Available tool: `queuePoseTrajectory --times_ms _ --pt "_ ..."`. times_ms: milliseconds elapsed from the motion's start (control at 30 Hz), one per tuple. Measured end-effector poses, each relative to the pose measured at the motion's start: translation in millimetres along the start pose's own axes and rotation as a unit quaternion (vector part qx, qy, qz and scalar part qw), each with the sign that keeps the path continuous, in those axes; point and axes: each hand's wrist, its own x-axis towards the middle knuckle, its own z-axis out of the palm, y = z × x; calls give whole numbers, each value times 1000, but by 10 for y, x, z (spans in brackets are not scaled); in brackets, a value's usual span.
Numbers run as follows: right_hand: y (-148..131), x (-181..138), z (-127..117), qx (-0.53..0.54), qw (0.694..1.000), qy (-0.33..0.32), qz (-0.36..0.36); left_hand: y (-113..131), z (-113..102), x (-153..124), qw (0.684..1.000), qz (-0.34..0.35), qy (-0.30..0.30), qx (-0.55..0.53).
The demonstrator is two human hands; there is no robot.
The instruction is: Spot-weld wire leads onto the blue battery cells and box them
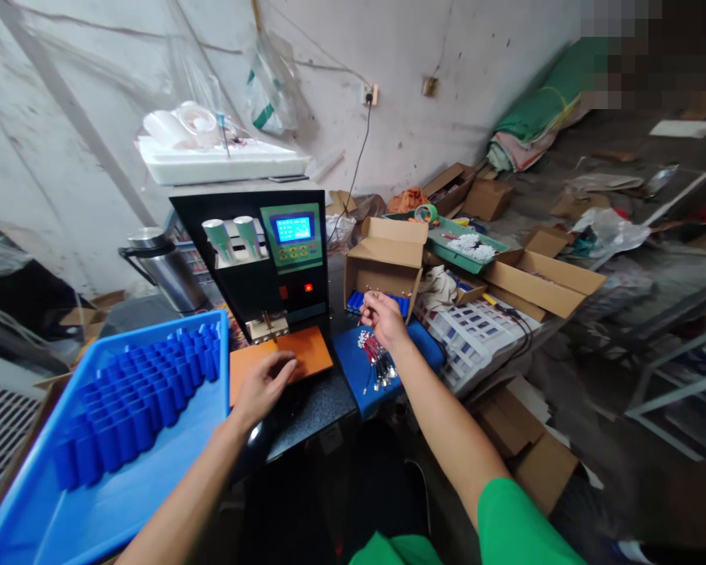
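My left hand (269,380) rests at the front edge of the orange board (311,351), its fingers stretched forward, slightly bent and holding nothing I can see. Just behind it are the copper-coloured electrodes (267,320) of a black spot welder (235,282) with a lit blue screen. My right hand (383,318) has thumb and fingertips pinched together in front of an open cardboard box (385,251). Whatever is in the pinch is too small to name. Below that hand, a bunch of red and black wire leads (380,362) lies on a blue pad (351,384). Blue cylindrical cells (353,301) lie in the box.
On the left a blue plastic tray (205,428) holds rows of blue cylinders (135,400). Behind it stands a steel jug (168,271). A green bin (459,249) of white pieces, a white lattice basket (476,341) and an open carton (541,282) are on the right.
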Motion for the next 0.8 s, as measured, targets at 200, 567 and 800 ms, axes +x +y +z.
queuePoseTrajectory --times_ms 200,567,800 --pt "584 -317 532 95 988 -78 95 88 12 -61 992 -46 -12 -116" --pt "1035 -384 848 159 979 -53 119 146 -36 -93 976 -93 20 -194" --pt "1080 -400 842 168 979 -50 108 164 -53 -99 977 -99 24 -188"
